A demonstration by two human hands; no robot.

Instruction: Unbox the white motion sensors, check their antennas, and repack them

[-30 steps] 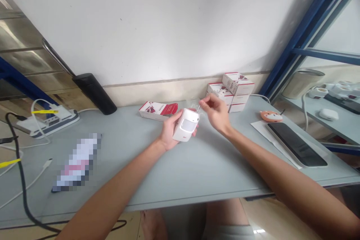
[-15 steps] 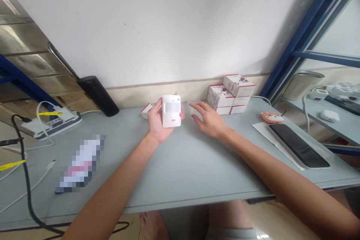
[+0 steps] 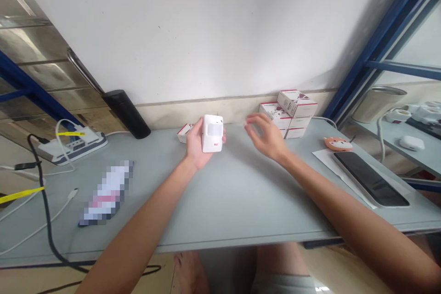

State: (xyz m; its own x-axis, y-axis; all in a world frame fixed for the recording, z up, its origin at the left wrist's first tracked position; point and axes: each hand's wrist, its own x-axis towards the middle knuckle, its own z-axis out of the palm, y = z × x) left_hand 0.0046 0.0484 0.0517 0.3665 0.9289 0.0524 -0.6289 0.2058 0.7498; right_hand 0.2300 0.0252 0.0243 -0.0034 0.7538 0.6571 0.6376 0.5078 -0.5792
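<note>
In my left hand (image 3: 195, 144) is a white motion sensor (image 3: 212, 134), held upright with its window and red logo facing me. The palm is behind it and fingertips wrap round its right edge. My right hand (image 3: 268, 137) hovers to the right, over the desk and in front of the stacked boxes. Its fingers are bent, with thumb and fingertips close together at a blurred pale spot; what they hold, if anything, I cannot make out. A small white-and-red box (image 3: 183, 132) lies behind my left hand, partly hidden.
White-and-red boxes (image 3: 296, 103) stand stacked against the wall. A phone (image 3: 370, 179) lies on paper at the right, near an orange mouse-like item (image 3: 337, 144). To the left are a black cylinder (image 3: 127, 115), a power strip (image 3: 81, 146), cables and a pixelated item (image 3: 106, 195).
My right hand has drawn back to the right and risen, its fingers curling. The left hand still holds the sensor, now tipped slightly. The whole view has shifted a little.
</note>
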